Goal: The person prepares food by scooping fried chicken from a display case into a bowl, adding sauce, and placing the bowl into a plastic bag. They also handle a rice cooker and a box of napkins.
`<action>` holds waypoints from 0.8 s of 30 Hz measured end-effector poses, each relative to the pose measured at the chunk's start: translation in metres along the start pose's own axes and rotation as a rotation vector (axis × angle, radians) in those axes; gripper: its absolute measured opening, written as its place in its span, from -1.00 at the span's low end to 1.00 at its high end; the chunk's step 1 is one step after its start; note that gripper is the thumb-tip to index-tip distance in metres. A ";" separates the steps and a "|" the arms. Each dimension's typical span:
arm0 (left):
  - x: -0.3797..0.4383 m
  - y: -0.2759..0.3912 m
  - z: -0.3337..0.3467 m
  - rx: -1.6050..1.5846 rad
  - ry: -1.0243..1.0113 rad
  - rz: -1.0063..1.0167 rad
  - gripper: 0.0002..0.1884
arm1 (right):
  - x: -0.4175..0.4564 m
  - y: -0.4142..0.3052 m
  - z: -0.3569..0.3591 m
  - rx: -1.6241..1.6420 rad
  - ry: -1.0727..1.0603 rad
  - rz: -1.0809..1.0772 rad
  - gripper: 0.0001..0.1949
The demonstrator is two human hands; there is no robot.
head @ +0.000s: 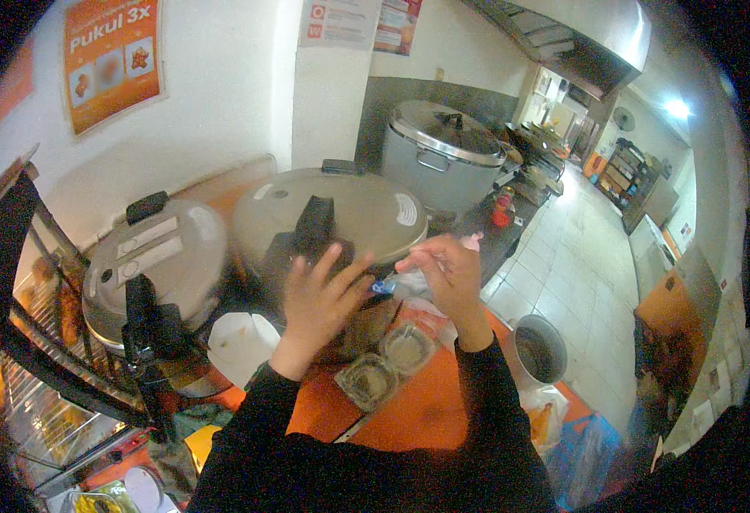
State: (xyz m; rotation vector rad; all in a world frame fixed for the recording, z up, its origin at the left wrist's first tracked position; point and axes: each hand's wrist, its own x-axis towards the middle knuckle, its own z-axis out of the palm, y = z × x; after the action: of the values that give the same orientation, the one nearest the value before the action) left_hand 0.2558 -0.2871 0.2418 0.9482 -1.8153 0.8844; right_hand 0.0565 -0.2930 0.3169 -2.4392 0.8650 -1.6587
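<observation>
My left hand [320, 304] is spread in front of the large rice cooker, its fingers apart and slightly blurred. The cooker's domed lid [362, 205] has a black handle just beyond the fingertips. My right hand [449, 276] is raised with bent fingers, over a clear plastic bag [413, 285] with a blue part; whether it pinches something is unclear. Two round clear plastic tubs [407, 346] sit below and between the hands on the orange counter [413, 410]. An open white paper food box [240, 343] lies left of my left wrist.
Another rice cooker [163, 256] stands at left, beside a black-framed rack [48, 320] with food. A big metal pot [445, 157] is farther back. At right are a round metal container [538, 349] and a blue plastic bag [583, 449]. A tiled floor [554, 256] runs beyond.
</observation>
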 end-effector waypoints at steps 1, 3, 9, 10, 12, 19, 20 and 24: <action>0.006 -0.006 -0.002 -0.016 0.009 0.000 -0.80 | 0.003 -0.004 -0.001 -0.045 0.002 -0.063 -0.94; 0.023 -0.013 -0.010 -0.063 0.011 -0.010 -0.80 | 0.009 -0.015 -0.007 0.121 0.102 0.139 -0.89; 0.029 -0.013 -0.011 -0.152 -0.059 0.003 -0.79 | 0.024 -0.040 -0.027 -0.041 0.088 0.008 -0.86; 0.027 -0.014 -0.011 -0.140 -0.054 0.002 -0.79 | 0.022 -0.043 -0.029 -0.095 0.070 -0.021 -0.86; 0.025 -0.014 -0.014 -0.139 -0.057 -0.013 -0.81 | 0.012 -0.042 -0.027 0.025 0.098 0.029 -0.86; 0.024 -0.009 -0.016 -0.176 -0.070 -0.001 -0.83 | 0.001 -0.047 -0.030 0.274 0.205 0.135 -0.88; 0.023 -0.008 -0.016 -0.185 -0.065 -0.005 -0.84 | 0.005 -0.046 -0.032 0.241 0.217 0.145 -0.89; 0.016 -0.015 -0.020 -0.158 -0.096 -0.016 -0.85 | 0.021 -0.051 -0.038 0.243 0.244 0.165 -0.90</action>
State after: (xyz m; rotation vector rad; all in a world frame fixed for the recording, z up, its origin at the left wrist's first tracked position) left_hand 0.2711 -0.2808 0.2668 0.9162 -1.9259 0.6847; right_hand 0.0493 -0.2504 0.3684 -1.9832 0.8095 -1.8989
